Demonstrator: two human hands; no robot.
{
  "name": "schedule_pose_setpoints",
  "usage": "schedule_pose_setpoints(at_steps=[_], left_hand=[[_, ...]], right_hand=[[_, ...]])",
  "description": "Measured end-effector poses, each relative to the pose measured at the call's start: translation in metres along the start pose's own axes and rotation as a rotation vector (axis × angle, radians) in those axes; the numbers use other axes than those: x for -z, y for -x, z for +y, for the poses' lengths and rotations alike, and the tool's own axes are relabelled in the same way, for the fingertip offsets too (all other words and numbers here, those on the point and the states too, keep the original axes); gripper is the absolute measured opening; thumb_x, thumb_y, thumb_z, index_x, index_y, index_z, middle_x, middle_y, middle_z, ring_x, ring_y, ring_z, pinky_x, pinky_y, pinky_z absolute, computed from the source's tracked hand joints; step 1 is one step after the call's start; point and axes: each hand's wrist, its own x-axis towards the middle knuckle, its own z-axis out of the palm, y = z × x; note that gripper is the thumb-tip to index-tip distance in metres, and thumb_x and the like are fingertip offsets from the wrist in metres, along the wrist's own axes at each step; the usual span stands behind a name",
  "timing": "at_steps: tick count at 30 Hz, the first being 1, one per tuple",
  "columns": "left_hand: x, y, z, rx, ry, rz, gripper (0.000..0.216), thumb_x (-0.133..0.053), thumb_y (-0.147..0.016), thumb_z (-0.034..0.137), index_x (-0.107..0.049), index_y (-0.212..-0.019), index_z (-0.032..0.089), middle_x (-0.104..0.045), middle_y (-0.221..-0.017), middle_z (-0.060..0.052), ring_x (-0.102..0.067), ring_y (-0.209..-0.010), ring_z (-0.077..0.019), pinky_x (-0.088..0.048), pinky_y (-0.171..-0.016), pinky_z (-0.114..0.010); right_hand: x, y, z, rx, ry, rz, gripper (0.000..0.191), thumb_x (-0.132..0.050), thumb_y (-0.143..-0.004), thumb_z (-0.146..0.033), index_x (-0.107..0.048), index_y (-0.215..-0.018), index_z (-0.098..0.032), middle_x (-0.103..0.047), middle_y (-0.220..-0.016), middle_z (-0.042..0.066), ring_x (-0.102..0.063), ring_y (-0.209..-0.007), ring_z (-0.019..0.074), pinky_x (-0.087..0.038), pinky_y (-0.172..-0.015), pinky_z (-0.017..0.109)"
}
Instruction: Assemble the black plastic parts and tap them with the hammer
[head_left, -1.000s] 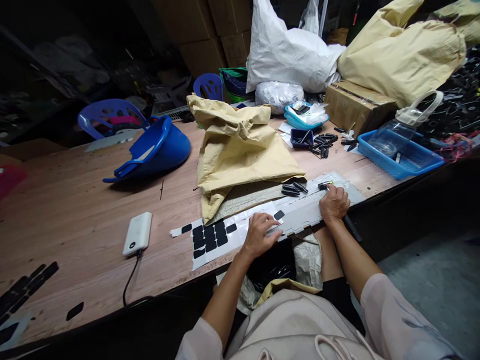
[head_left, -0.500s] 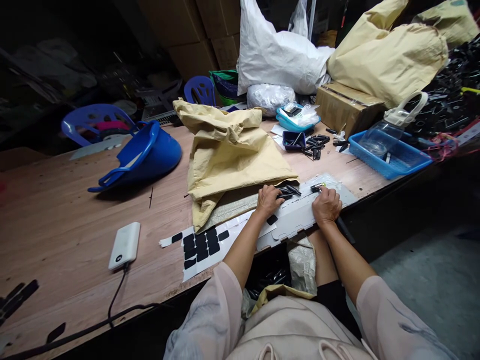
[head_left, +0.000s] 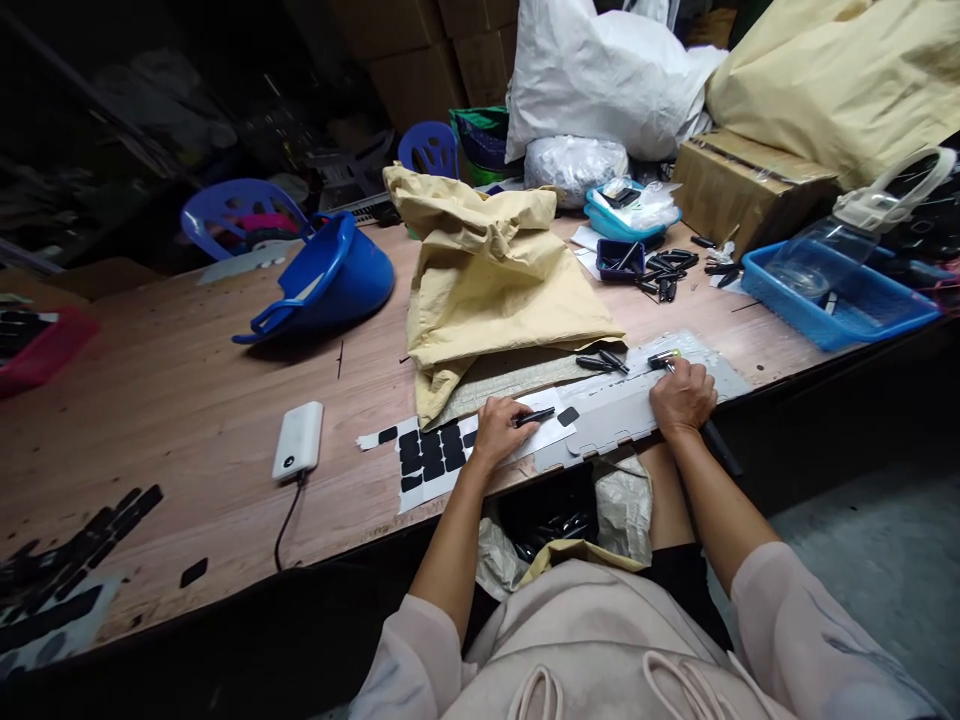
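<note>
My left hand (head_left: 498,431) has its fingers closed on a slim black piece (head_left: 535,415), held over white paper at the bench's front edge. Beside that hand lies a sheet of black rounded stickers (head_left: 433,457), and a single black patch (head_left: 568,416) is to its right. My right hand (head_left: 682,396) is wrapped round a small hammer (head_left: 664,359). Its head pokes out beyond the fist, while the black handle hangs past the bench edge. Between the hands is a flat grey-white board (head_left: 611,421). More black pieces (head_left: 601,361) rest along the board's far side.
A beige sack (head_left: 510,290) lies just beyond my hands. Farther right stand a blue tray (head_left: 885,305) with a bottle, a cardboard box (head_left: 750,185) and a small dark bin (head_left: 620,262). At left are a blue tub (head_left: 352,275) and a white power bank (head_left: 298,440) with a cable.
My left hand has moved left and nearer, away from the loose black pieces, carrying one. My right hand still grips the hammer. The view has shifted, showing more of the bench's left side.
</note>
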Motion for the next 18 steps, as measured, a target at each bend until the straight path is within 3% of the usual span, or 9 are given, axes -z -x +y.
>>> schedule_pose_setpoints(at_steps=[9, 13, 18], left_hand=[[-0.012, 0.002, -0.006, 0.014, 0.098, 0.061, 0.018, -0.085, -0.081, 0.029, -0.079, -0.097, 0.027, -0.075, -0.099, -0.002, -0.058, -0.104, -0.0250, -0.042, -0.101, -0.041], [-0.013, 0.002, -0.006, 0.014, 0.095, 0.063, 0.016, -0.083, -0.084, 0.029, -0.081, -0.100, 0.028, -0.074, -0.102, -0.002, -0.057, -0.107, -0.0251, -0.041, -0.103, -0.042], [-0.016, 0.002, -0.007, 0.021, 0.122, 0.068, 0.017, -0.083, -0.085, 0.029, -0.082, -0.102, 0.030, -0.074, -0.104, -0.002, -0.056, -0.108, -0.0251, -0.041, -0.104, -0.042]], right_hand=[[0.003, -0.003, 0.014, 0.028, -0.217, 0.045, 0.038, -0.054, -0.091, -0.021, -0.076, -0.121, -0.017, -0.068, -0.108, 0.015, -0.057, -0.097, 0.0276, -0.044, -0.087, 0.039], [0.019, 0.027, -0.015, 0.198, -0.462, 0.007, 0.038, -0.049, -0.098, -0.027, -0.073, -0.126, -0.016, -0.071, -0.111, 0.015, -0.063, -0.100, 0.0260, -0.049, -0.093, 0.039], [0.034, 0.079, -0.066, 0.477, -0.771, -0.275, 0.030, -0.054, -0.100, -0.031, -0.075, -0.118, -0.021, -0.076, -0.108, 0.010, -0.070, -0.099, 0.0220, -0.055, -0.092, 0.035]])
